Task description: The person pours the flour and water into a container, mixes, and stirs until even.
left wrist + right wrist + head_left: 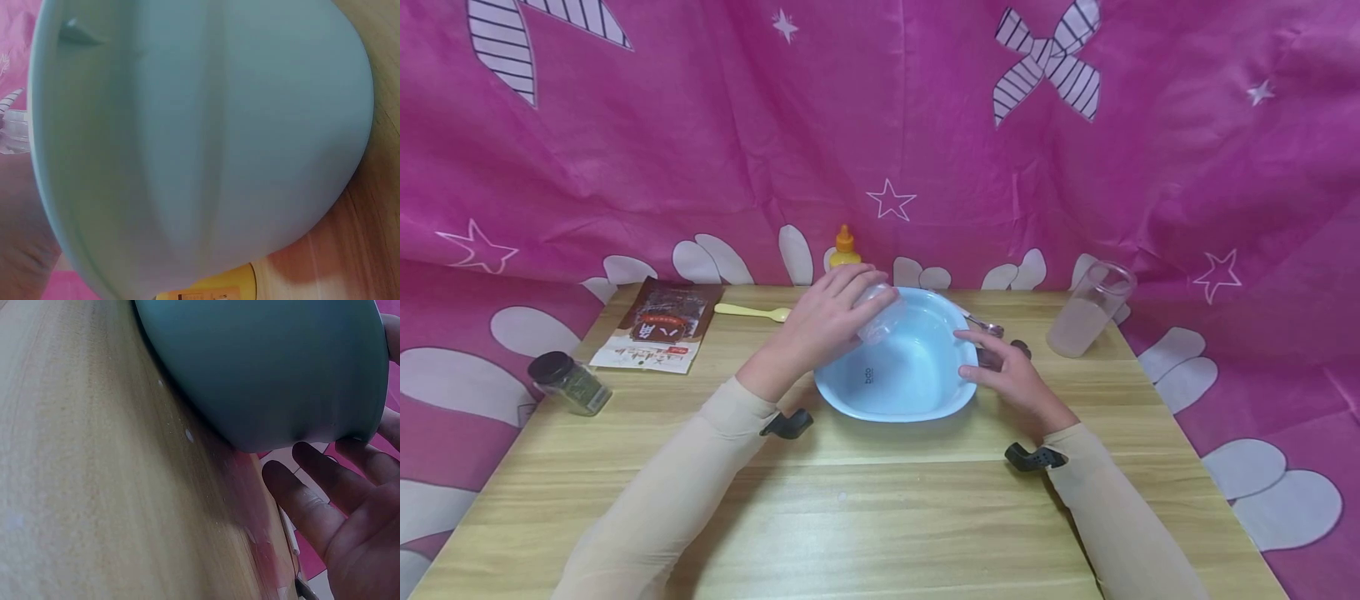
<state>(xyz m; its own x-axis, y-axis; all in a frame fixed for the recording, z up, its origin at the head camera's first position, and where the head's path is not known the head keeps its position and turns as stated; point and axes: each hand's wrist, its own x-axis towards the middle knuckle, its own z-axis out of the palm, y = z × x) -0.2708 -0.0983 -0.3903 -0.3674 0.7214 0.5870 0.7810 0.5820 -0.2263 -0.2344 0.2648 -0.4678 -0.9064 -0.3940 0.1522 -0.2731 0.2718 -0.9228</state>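
I am holding a small clear cup [880,315] in my left hand [829,321], fingers curled round it, tipping it over the blue bowl [901,392] at mid-table. My right hand [1011,375] is resting relaxed against the bowl's rim. The cup looks light, thin and slippery; gripping its sides suits it.

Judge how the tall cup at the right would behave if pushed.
The cup looks tall and narrow, so it may tip. Its cloudy liquid fills roughly half, adding weight low down but likely to spill. It seems thin clear plastic, probably squeezable.
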